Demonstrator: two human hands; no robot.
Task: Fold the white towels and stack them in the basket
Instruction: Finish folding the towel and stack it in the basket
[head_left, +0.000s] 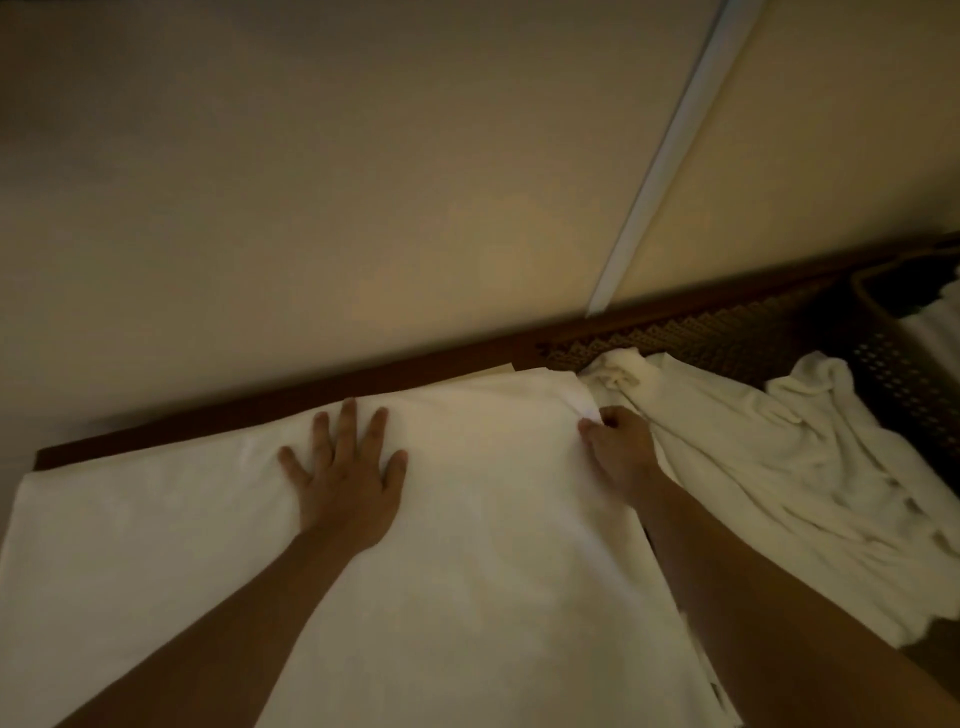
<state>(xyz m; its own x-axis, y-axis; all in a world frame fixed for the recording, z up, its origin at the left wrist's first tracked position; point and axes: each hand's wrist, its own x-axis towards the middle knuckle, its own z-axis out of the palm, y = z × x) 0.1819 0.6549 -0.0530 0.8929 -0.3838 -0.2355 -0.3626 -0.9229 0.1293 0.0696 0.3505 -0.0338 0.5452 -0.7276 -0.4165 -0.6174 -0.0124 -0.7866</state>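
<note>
Mid-fold, I judge: my left hand (345, 480) presses flat on the towel (467, 545), right hand (618, 449) pinches its far corner; next, draw that corner across, edges aligned.

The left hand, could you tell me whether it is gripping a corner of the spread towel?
No, the left hand lies flat with fingers spread on the spread towel, pressing it down.

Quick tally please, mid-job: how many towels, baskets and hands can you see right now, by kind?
White towels: 3, the spread towel under both hands, the crumpled towel to its right, and white towel fabric in the basket, number unclear
Baskets: 1, the dark basket at the right edge
Hands: 2, left hand flat, right hand pinching the spread towel's edge
Total: 6
</note>
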